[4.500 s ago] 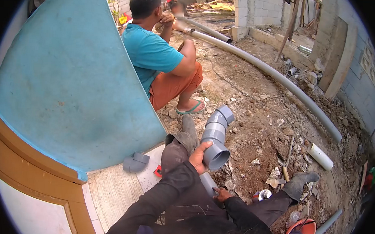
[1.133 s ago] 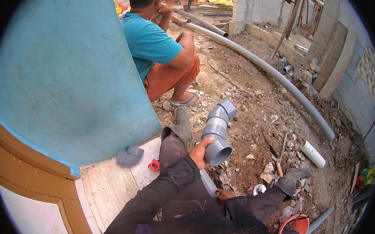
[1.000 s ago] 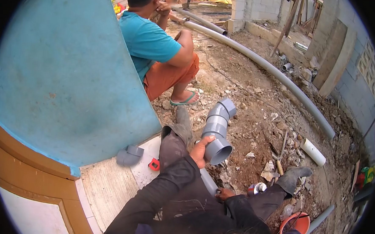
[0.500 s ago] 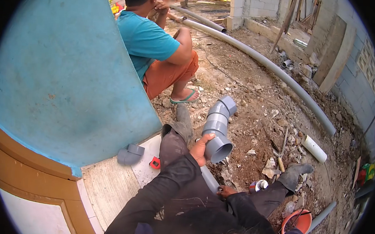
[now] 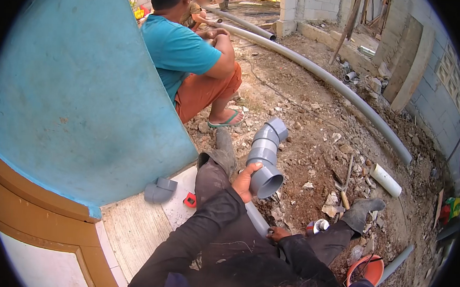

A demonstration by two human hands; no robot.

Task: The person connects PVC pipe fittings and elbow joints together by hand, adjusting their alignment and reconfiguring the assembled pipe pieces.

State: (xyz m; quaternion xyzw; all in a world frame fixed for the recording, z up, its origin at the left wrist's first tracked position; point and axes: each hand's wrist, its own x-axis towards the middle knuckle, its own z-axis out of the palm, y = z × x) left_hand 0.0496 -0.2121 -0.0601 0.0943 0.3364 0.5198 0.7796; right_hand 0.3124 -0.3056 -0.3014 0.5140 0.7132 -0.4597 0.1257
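My left hand (image 5: pixel 245 183) is wrapped round the lower part of a grey pipe fitting (image 5: pixel 264 154), whose wide open end faces toward me and to the right. Below it, my right hand (image 5: pixel 278 234) is closed at the lower end of a grey pipe (image 5: pixel 257 218) lying between my legs. A loose grey elbow (image 5: pixel 160 190) rests on the tiled step, with a red tape measure (image 5: pixel 190 199) beside it. Near my right boot stands a small can (image 5: pixel 317 227) with a white top.
A person (image 5: pixel 185 58) in a blue shirt squats beyond the blue wall (image 5: pixel 87 94). One long grey pipe (image 5: pixel 342 87) crosses the rubble. At right lie a white pipe piece (image 5: pixel 385 180), a wooden-handled tool (image 5: pixel 345 199) and an orange bucket (image 5: pixel 373 271).
The squatting person has lowered their hands from the face to the knees. Another person further back shows more fully. My hands keep their holds; the fitting has barely shifted.
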